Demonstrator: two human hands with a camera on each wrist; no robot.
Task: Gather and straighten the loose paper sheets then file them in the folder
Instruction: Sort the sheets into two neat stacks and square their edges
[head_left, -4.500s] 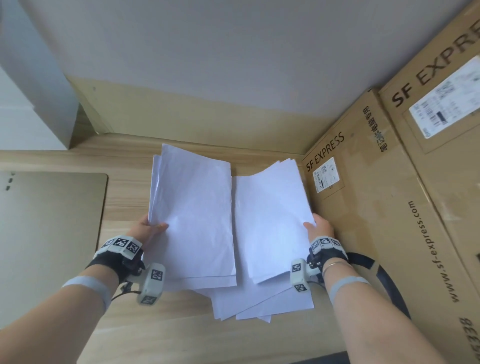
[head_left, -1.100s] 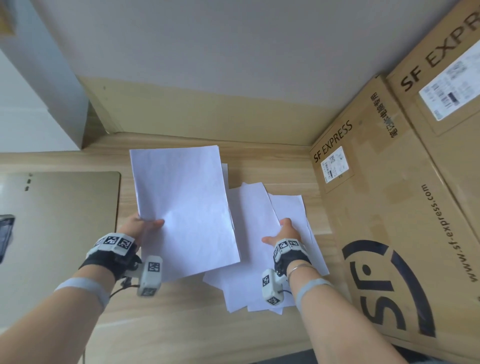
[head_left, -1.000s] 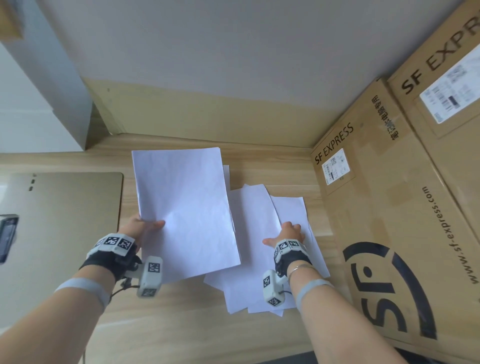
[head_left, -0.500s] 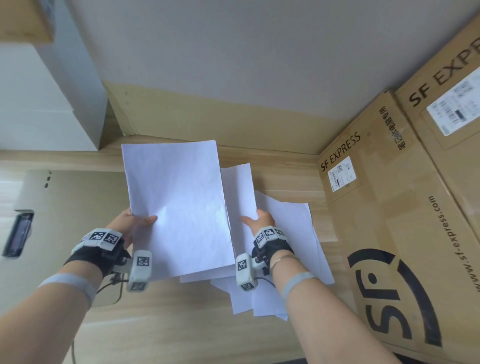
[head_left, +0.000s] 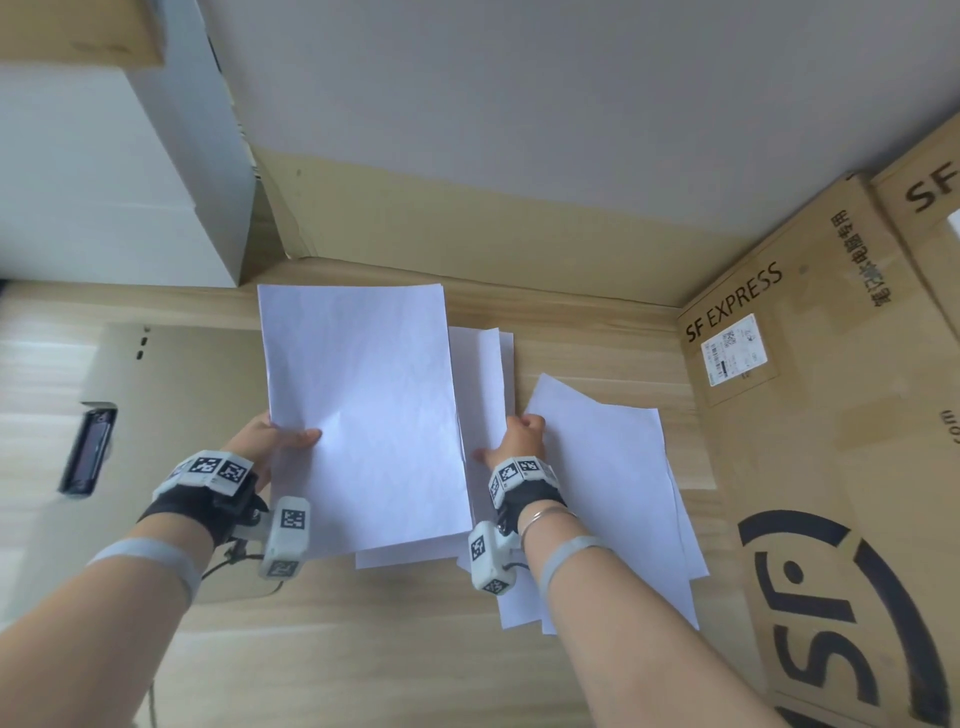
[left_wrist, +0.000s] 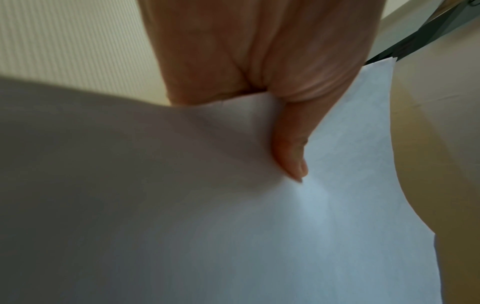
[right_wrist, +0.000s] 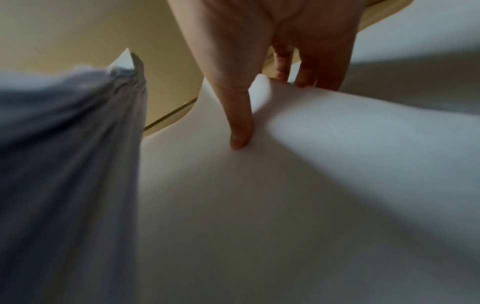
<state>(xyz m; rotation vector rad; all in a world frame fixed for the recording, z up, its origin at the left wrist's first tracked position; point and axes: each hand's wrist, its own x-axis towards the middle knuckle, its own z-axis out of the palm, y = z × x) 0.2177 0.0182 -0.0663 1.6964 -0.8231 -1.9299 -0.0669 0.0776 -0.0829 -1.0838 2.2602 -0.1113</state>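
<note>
My left hand (head_left: 283, 441) pinches the left edge of a raised stack of white sheets (head_left: 363, 415), thumb on top; the left wrist view shows that thumb (left_wrist: 291, 148) pressed on the paper (left_wrist: 285, 236). My right hand (head_left: 511, 441) grips a smaller bundle of sheets (head_left: 483, 384) just behind the stack's right edge, thumb (right_wrist: 240, 123) on top and the other fingers behind the paper (right_wrist: 311, 195). More loose sheets (head_left: 608, 483) lie fanned on the wooden table at my right. The beige folder (head_left: 171, 395) lies flat at the left, partly under the stack.
Large SF Express cardboard boxes (head_left: 831, 441) stand along the right side, close to the loose sheets. A white box (head_left: 119, 171) stands at the back left. A dark metal clip (head_left: 91, 449) sits on the folder's left part. The wall closes the table's far edge.
My right hand picked a few sheets off the loose pile and brought them left, up against the left-hand stack. The left hand kept its stack raised.
</note>
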